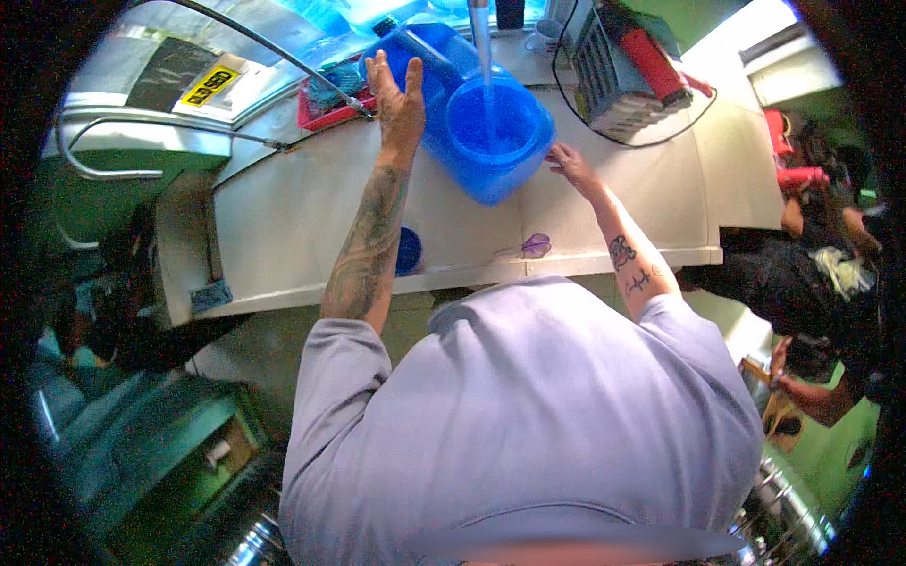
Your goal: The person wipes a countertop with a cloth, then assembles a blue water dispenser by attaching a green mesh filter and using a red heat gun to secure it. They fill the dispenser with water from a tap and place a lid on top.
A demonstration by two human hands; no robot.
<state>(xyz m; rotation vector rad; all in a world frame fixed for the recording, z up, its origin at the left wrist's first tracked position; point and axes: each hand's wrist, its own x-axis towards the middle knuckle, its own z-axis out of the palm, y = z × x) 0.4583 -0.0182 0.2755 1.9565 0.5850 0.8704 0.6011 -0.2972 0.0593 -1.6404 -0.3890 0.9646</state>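
A blue plastic tub (486, 179) with a rounded rim stands on the pale counter in front of me. A pale vertical column (484, 57), like a stream or spout, comes down into it from above; I cannot tell which. My left hand (398, 108) is raised left of the tub, fingers stretched and apart, holding nothing, in front of a larger blue container (439, 57). At the tub's right side, my right hand (574, 170) has its fingers extended at the wall, apparently touching it.
A pale counter (302, 226) carries a red basket (330, 108), a blue round lid or bowl (408, 250) partly behind my left arm, a small purple item (536, 246) and a grey ribbed box (613, 90) with a cable. Another person (802, 283) is at the right.
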